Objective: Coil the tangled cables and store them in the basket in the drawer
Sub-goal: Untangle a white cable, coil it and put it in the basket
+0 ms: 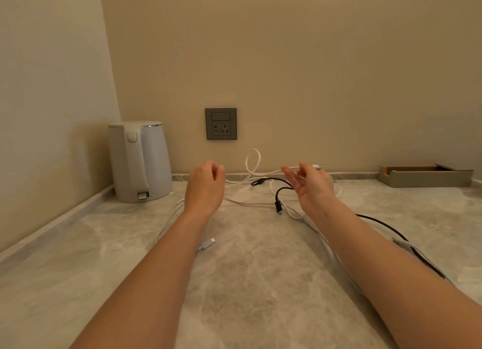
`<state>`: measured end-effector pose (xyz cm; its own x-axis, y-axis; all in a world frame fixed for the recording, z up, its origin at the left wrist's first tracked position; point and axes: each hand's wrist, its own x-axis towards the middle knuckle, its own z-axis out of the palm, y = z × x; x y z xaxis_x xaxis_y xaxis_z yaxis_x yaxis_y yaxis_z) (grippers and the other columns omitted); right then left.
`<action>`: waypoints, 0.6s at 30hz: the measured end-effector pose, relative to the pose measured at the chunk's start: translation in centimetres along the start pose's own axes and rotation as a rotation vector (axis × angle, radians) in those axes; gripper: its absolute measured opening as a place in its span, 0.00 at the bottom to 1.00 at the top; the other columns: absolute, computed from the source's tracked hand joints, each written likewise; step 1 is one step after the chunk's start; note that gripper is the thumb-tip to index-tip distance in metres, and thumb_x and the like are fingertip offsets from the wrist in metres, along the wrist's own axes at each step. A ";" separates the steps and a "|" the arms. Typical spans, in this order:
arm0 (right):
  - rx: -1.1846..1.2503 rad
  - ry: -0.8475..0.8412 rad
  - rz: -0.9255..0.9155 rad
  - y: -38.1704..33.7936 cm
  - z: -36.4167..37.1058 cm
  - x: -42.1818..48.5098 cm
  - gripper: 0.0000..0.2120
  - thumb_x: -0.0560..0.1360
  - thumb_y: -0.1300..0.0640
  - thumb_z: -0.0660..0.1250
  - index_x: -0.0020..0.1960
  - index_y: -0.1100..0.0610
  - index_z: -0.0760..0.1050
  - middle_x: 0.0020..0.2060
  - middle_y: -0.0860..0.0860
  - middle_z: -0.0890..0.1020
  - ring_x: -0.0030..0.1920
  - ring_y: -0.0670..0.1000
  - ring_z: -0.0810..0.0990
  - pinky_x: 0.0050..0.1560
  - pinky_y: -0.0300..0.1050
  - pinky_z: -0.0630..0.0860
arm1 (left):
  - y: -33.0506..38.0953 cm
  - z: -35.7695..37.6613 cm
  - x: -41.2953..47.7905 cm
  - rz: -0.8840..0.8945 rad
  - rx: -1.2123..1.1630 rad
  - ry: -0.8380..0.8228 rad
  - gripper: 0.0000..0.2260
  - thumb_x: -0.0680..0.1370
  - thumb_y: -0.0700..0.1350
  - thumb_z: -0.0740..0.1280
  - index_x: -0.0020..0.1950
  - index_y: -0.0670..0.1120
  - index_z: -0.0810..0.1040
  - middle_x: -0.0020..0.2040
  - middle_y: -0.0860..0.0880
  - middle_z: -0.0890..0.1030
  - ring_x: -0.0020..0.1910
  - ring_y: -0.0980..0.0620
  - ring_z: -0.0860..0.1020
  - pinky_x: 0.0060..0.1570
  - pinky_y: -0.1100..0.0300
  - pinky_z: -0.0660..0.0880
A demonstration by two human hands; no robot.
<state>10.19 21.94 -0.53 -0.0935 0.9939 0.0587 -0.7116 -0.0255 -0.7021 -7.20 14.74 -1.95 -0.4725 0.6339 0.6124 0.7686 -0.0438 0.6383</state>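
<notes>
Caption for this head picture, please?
Left hand and right hand over tangled white cable and black cable on grey marble counter.
</notes>
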 end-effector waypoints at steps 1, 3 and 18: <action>-0.001 -0.017 0.000 0.1 0.0 -0.3 0.09 0.78 0.69 0.60 0.40 0.62 0.67 0.33 0.55 0.71 0.37 0.56 0.81 0.37 0.42 0.82 | 0.4 -0.1 -0.2 -0.037 -0.050 -0.085 0.16 0.82 0.47 0.57 0.39 0.41 0.76 0.36 0.49 0.75 0.36 0.49 0.72 0.38 0.56 0.67; -0.054 -0.111 0.031 0.8 0.0 -1.0 0.08 0.77 0.69 0.62 0.40 0.62 0.68 0.31 0.56 0.74 0.37 0.56 0.81 0.41 0.43 0.82 | 1.4 0.0 -0.8 -0.162 -0.143 -0.314 0.22 0.83 0.51 0.55 0.35 0.43 0.78 0.33 0.50 0.78 0.32 0.52 0.74 0.36 0.59 0.69; -1.250 -0.583 -0.553 3.2 0.3 -2.5 0.10 0.74 0.67 0.64 0.50 0.57 0.80 0.40 0.47 0.79 0.43 0.43 0.75 0.47 0.35 0.66 | 1.9 -1.3 -1.6 -0.453 -0.375 -0.632 0.12 0.81 0.43 0.58 0.41 0.45 0.76 0.33 0.51 0.76 0.28 0.56 0.76 0.37 0.61 0.75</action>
<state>7.97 19.38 -2.73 -0.4910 0.6568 0.5724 0.2672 0.7389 -0.6186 -5.49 12.65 -1.12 -0.2852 0.9576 -0.0415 0.3186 0.1355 0.9381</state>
